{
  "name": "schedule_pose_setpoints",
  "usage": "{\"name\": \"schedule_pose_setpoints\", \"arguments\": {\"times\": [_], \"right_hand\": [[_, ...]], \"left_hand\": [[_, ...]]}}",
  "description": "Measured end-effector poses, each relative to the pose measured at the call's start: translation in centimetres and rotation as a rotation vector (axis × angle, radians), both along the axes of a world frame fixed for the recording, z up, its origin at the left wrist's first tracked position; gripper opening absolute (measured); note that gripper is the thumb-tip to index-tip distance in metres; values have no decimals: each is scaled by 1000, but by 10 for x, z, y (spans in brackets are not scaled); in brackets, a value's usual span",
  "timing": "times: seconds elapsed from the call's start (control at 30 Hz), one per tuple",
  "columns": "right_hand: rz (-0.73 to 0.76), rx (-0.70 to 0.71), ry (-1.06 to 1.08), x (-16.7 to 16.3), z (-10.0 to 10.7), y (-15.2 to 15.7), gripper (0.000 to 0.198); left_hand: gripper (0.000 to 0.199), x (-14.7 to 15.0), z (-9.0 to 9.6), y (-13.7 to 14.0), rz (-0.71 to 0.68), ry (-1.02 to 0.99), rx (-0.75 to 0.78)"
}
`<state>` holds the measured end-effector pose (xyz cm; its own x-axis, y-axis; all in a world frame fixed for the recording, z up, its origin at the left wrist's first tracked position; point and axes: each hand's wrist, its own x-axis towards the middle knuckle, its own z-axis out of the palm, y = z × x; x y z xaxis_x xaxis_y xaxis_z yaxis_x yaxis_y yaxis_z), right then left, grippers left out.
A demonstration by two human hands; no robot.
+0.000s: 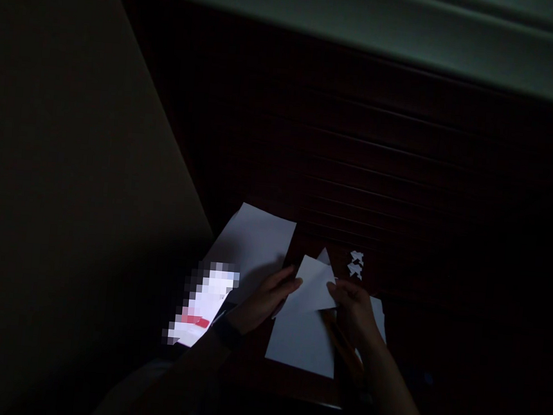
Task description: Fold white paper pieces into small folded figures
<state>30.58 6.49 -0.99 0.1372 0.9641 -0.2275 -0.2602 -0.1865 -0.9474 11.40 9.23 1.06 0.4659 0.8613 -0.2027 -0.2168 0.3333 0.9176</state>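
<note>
A small white sheet of paper [317, 286] is held up between my two hands. My left hand [269, 295] pinches its left edge, thumb on top. At the right edge my right hand [353, 306] grips it between thumb and fingers. Below it, a larger white sheet [303, 347] lies on the dark table, partly covered by the held one. A pointed paper piece [324, 256] shows just behind the held sheet. Under my right hand is a long orange-yellow object [348, 353], too dark to name.
Larger white sheets [261, 242] lie at the left, near a bright phone-like screen [202, 307], partly pixelated. Small folded paper pieces [356, 265] sit at the back right. More white paper [379, 315] shows beyond my right wrist. A dark slatted panel [359, 150] rises behind the table.
</note>
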Motion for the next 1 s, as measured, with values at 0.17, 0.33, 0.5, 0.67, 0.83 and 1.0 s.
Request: {"name": "schedule_pose_setpoints", "arguments": {"times": [0.17, 0.33, 0.5, 0.67, 0.83, 1.0], "right_hand": [[-116, 20, -6, 10, 6, 3, 30], [-193, -1, -1, 25, 8, 5, 26], [-216, -14, -3, 29, 7, 5, 26], [-202, -29, 18, 27, 8, 4, 22], [-220, -33, 33, 26, 8, 6, 25], [-209, -36, 27, 27, 8, 6, 24]], "left_hand": [[45, -5, -1, 1, -58, 68, 3], [29, -9, -12, 6, -5, 166, 58], [31, -11, -13, 7, 21, 249, 50], [35, -12, -12, 8, 11, 241, -25], [38, -13, -12, 8, -16, 220, -58], [34, -14, -6, 7, -5, 206, -78]]}}
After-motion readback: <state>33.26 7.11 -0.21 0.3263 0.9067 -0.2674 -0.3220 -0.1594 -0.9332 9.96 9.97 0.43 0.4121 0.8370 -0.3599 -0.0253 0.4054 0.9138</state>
